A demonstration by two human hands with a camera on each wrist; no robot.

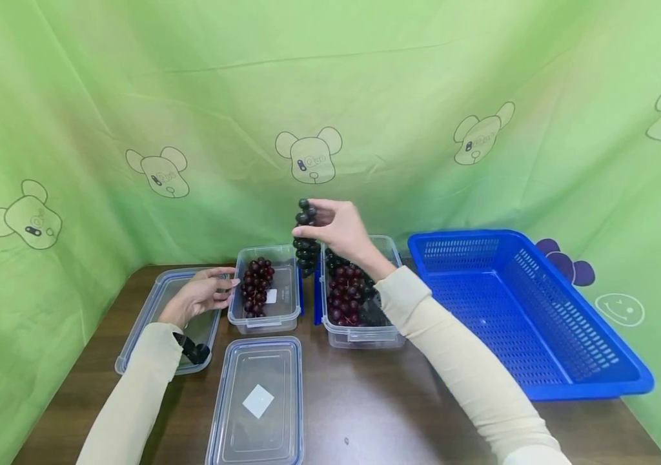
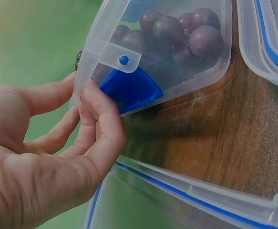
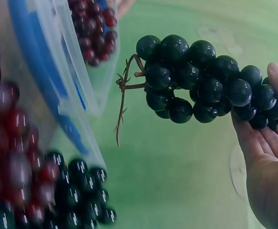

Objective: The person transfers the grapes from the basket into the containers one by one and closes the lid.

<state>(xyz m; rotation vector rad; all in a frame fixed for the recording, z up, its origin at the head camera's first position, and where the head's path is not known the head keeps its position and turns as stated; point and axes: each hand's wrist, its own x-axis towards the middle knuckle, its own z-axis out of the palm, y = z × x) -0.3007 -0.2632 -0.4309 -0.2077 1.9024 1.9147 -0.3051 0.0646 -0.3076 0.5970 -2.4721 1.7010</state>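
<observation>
My right hand (image 1: 339,229) pinches a bunch of dark green-black grapes (image 3: 196,78) near one end, holding it up between the two clear containers. In the right wrist view its brown stem points away from the hand. My left hand (image 1: 205,294) grips the side rim of the left clear container (image 1: 263,324), thumb on one face and fingers on the other. Inside that container lies a bunch of red grapes (image 1: 256,284). The right clear container (image 1: 365,336) holds more red grapes (image 1: 346,294) together with dark ones (image 3: 81,191), partly hidden behind my right forearm.
Right of the containers sits a blue perforated basket (image 1: 530,391). One clear lid (image 1: 257,445) with a white label lies in front of the left container; another blue-edged clear lid (image 1: 150,323) lies under my left wrist. A green printed cloth (image 1: 394,84) hangs behind the wooden table (image 1: 359,400).
</observation>
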